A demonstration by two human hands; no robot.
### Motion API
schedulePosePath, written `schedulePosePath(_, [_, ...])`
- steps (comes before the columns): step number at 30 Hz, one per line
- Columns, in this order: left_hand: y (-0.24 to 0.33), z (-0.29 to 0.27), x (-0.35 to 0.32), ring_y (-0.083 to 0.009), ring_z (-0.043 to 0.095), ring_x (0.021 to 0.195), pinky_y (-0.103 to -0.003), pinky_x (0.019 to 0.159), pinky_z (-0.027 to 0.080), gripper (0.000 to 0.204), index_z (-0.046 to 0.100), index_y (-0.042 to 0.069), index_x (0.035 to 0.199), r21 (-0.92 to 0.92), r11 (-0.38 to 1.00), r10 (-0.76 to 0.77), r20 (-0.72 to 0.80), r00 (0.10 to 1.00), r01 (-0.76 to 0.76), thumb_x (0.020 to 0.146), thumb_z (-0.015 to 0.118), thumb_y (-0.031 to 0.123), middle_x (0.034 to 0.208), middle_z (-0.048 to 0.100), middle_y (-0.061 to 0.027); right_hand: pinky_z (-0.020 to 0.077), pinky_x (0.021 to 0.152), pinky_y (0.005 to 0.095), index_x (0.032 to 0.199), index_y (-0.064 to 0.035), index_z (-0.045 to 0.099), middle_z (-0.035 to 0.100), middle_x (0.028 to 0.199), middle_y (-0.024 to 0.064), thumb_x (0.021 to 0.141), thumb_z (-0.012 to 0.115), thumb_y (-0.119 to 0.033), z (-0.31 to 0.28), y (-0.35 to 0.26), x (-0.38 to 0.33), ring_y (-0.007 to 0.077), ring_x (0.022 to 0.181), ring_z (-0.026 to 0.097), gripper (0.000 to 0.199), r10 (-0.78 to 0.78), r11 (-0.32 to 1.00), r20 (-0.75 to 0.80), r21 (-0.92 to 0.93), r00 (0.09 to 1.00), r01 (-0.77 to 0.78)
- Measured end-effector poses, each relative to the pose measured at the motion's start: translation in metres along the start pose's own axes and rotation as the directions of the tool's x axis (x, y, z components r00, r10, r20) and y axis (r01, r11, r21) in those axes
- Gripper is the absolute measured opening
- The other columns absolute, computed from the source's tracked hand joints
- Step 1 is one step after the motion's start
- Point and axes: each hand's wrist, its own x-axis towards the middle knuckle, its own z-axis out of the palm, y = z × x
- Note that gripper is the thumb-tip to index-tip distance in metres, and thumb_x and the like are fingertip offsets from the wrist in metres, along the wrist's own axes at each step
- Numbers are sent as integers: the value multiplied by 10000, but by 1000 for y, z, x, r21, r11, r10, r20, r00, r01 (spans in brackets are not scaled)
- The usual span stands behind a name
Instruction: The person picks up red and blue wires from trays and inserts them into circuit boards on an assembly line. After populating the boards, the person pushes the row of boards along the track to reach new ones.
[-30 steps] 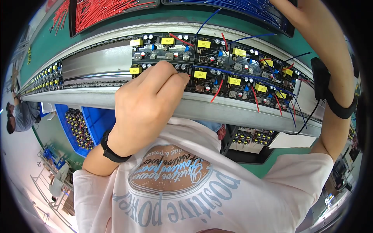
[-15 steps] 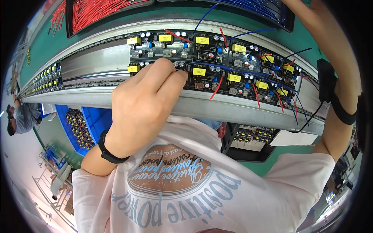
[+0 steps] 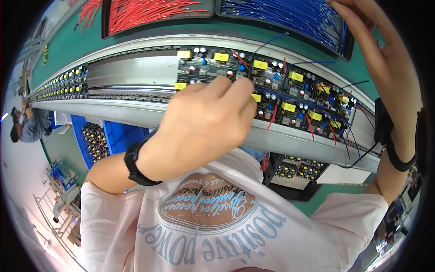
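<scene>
My left hand (image 3: 208,120) is over the near row of circuit boards, fingers curled together in a pinch. Whatever lies between its fingertips is hidden behind them. The black circuit boards (image 3: 290,118) carry yellow transformers and blue and silver parts. Red wires (image 3: 310,127) and blue wires (image 3: 312,62) stick out of the boards on the right. My right hand (image 3: 367,27) reaches to the upper edge, thumb and finger converging on blue wires (image 3: 290,18) in a black tray (image 3: 347,43). Its fingertips are partly cut off by the frame.
Beside the blue wires lies a tray of red wires (image 3: 154,13). A metal conveyor rail (image 3: 127,70) runs left, with more boards far along it. A blue bin (image 3: 113,136) of boards stands below left. Another person (image 3: 29,124) is at the far left.
The view has shifted, so boards and trays sit further right and lower. My left hand remains at the near row, slightly further right along it. My right hand is further over the blue wires.
</scene>
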Motion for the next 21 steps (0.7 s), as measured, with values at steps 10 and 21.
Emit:
schedulePosePath(10, [-27, -22, -10, -262, 690, 902, -342, 694, 569, 299, 703, 28, 1128, -437, 900, -69, -144, 987, -1, 846, 758, 113, 1022, 677, -88, 489, 741, 266, 1078, 4, 688, 665, 934, 75, 952, 701, -37, 0, -8, 21, 172, 813, 620, 133, -55, 996, 4, 68, 998, 54])
schedulePosePath(21, [-136, -25, 53, -344, 679, 939, -404, 821, 546, 180, 677, 37, 1024, -109, 982, -174, -193, 966, 156, 886, 742, 132, 1030, 693, -156, 488, 742, 303, 1024, -37, 683, 611, 892, 68, 874, 723, -52, 9, -50, 56, 226, 805, 611, 156, -221, 975, 67, 25, 973, 220])
